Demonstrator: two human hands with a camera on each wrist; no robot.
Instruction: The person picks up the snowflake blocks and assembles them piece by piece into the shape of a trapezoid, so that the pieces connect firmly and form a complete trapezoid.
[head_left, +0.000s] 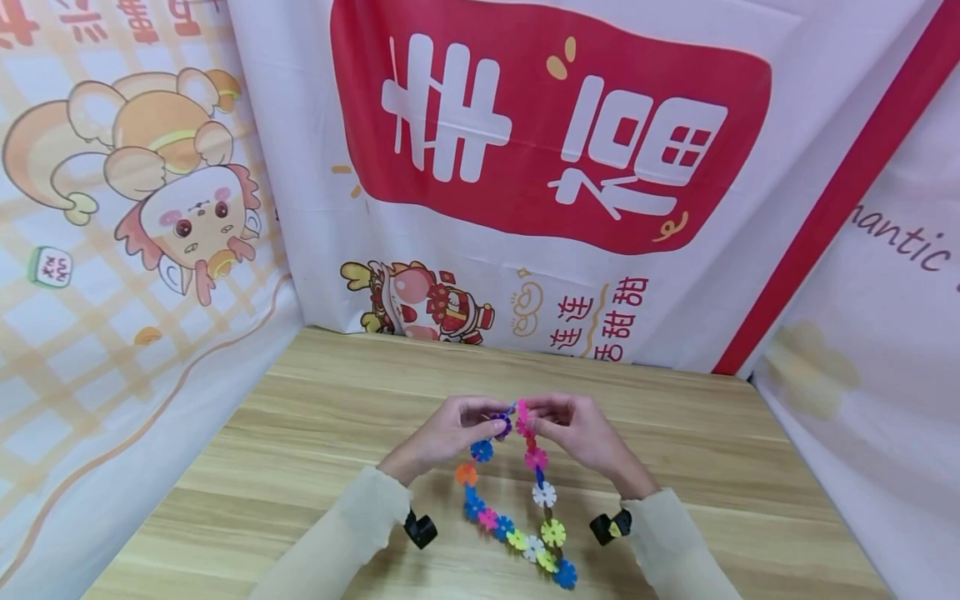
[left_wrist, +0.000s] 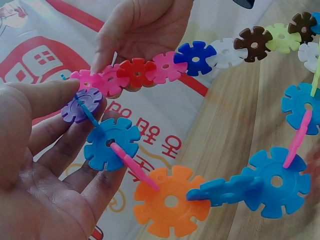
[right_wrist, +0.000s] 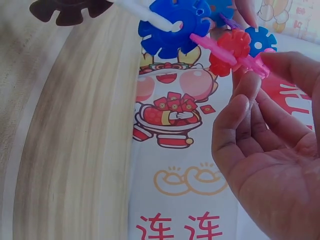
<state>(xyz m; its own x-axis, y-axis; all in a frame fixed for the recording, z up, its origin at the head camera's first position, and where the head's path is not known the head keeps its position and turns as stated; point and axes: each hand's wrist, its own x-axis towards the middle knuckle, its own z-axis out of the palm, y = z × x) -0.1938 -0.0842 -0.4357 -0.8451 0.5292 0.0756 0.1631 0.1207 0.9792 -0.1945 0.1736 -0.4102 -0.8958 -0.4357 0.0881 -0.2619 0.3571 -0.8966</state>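
Note:
A chain of notched plastic snowflake discs hangs in a loop between the hands, its low end a blue disc [head_left: 566, 574] near the table. My left hand [head_left: 442, 435] pinches a purple disc [left_wrist: 74, 113] at one end between thumb and fingers. My right hand [head_left: 583, 433] pinches a pink disc [right_wrist: 258, 66] at the other end. Both ends are close together; a small blue tip [left_wrist: 63, 77] shows beside them, and whether they join I cannot tell. An orange disc [left_wrist: 171, 201] and a red disc [left_wrist: 135, 73] sit along the chain.
The wood-grain table [head_left: 300, 492] lies under the chain. Printed cloths stand behind it and at both sides, the back one bearing a red panel [head_left: 540, 125]. Black wrist cameras [head_left: 422, 530] are worn below both sleeves.

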